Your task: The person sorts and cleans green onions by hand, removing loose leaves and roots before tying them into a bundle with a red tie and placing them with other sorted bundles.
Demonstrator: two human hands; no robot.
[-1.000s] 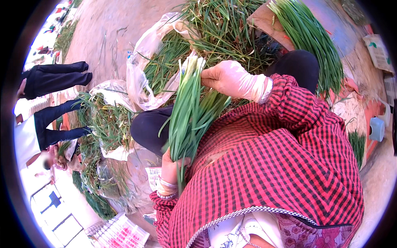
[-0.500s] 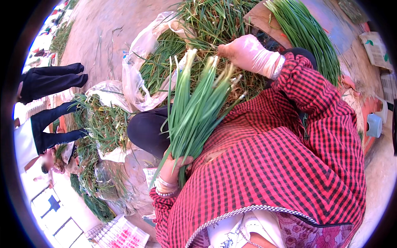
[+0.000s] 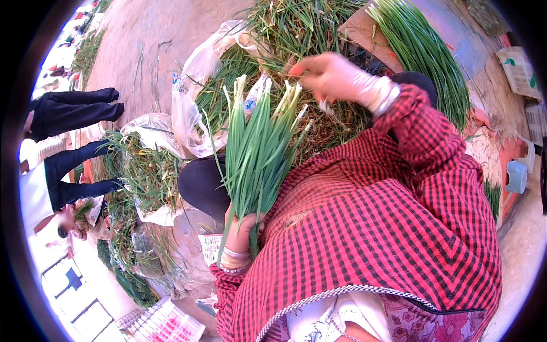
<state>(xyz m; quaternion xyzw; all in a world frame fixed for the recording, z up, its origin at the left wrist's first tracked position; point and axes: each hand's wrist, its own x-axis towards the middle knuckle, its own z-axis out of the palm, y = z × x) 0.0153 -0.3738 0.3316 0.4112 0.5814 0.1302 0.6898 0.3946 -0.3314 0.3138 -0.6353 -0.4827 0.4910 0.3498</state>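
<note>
A bunch of green chives stands upright in front of me, its whitish stem ends fanned out at the top. My left hand is closed around the leaves low on the bunch, a beaded bracelet on its wrist. My right hand, slightly blurred, hovers beyond the stem ends to the right. Its forefinger is stretched out, and nothing shows between its fingers. A pale scrap hangs just below it. Underneath lies a heap of loose, partly dried chives and trimmings, beside a clear plastic bag.
A large pile of straight chives lies on a board at the upper right. A light blue container stands at the far right. More trimmings lie left of my knee. Other people in dark trousers are at the left.
My right hand has moved slightly up and left and its fingers have spread. The bunch has swung from leaning right to nearly upright, with its stems fanned out.
</note>
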